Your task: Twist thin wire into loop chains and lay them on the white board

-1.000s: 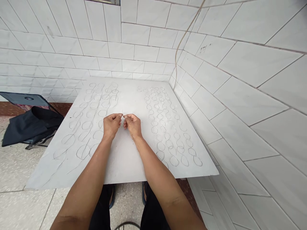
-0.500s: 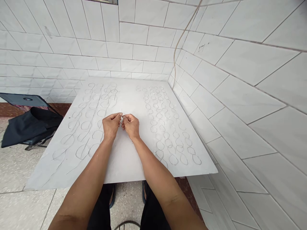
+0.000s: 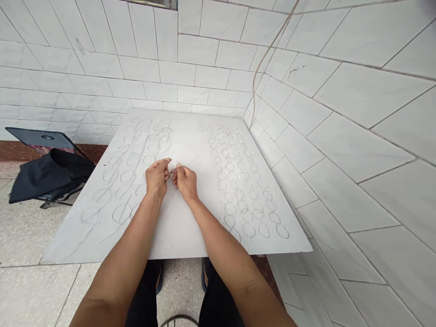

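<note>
Above the middle of the white board [image 3: 177, 227], my left hand [image 3: 157, 178] pinches one end of a thin wire [image 3: 175, 160] between thumb and fingertips. My right hand [image 3: 185, 180] is close beside it, thumb and forefinger closed on the same wire. The wire bows in a small arc between the two hands, its exact shape too fine to make out. Left of my hands lie columns of thin wire loops [image 3: 127, 177] with long straight strands among them. To the right are more columns of small dark loops [image 3: 248, 229], joined in wavy chains.
White tiled walls [image 3: 368, 168] border the board at the back and right. A pale cable [image 3: 255, 81] hangs down the corner. At the left, a folding chair [image 3: 42, 136] with a black cloth [image 3: 51, 175] over it stands on the speckled floor [image 3: 23, 231].
My fingertips have moved slightly apart, and more of the wire shows between them. The whole view has shifted a little, with the board appearing further right.
</note>
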The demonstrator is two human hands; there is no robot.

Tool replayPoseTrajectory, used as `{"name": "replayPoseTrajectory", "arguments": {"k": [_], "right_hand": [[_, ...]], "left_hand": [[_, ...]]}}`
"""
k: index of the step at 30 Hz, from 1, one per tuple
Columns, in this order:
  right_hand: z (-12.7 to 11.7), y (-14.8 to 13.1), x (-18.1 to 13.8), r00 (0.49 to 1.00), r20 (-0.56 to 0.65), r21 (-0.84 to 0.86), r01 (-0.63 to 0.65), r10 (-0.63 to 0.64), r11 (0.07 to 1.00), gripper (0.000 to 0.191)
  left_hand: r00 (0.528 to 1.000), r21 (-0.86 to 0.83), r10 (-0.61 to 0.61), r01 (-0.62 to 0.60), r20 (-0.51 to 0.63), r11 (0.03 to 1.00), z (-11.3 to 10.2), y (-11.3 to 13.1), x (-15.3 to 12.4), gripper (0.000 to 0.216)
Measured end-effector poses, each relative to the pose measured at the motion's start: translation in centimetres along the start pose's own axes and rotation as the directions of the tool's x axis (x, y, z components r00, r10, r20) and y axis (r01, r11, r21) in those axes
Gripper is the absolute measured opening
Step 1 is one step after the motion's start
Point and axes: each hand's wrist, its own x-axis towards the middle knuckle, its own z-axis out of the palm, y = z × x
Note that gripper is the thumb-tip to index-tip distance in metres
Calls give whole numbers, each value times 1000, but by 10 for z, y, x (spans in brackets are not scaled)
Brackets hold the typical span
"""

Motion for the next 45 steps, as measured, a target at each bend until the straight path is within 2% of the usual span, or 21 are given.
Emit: {"name": "replayPoseTrajectory", "arguments": {"k": [4,11,16,20,24,27,32,36,41,45], "right_hand": [[3,2,-1,996,67,162,-76,66,984,40],[-1,-5,1,997,70,313,6,-30,950,44],[-11,-9,5,997,67,317,0,-23,948,45],[-17,-12,8,998,59,298,-18,1,954,41],[-23,-13,11,999,23,268,-37,32,963,40],[-26,-12,13,999,26,277,-41,35,960,42],[-31,-14,16,997,36,331,-70,62,941,44],[-33,-13,18,997,70,387,-63,39,920,43],[-35,-9,17,998,21,403,-56,51,914,46],[-40,-8,17,997,36,434,-74,65,898,47]], "left_hand": [[997,-92,-65,68,33,993,-4,3,2,24],[976,-54,-202,207,81,977,-1,9,-3,31],[947,-102,-266,287,178,953,-2,18,-3,29],[906,-126,-332,373,264,919,-9,21,2,19],[864,-113,-391,444,316,889,-14,21,5,20],[851,-71,-416,459,321,885,-14,22,3,20],[856,-10,-409,434,317,901,-12,23,-1,21],[848,6,-390,416,359,909,-14,21,1,22],[817,13,-411,444,406,896,-16,19,1,30],[788,43,-432,462,439,886,-16,18,-2,28]]}}
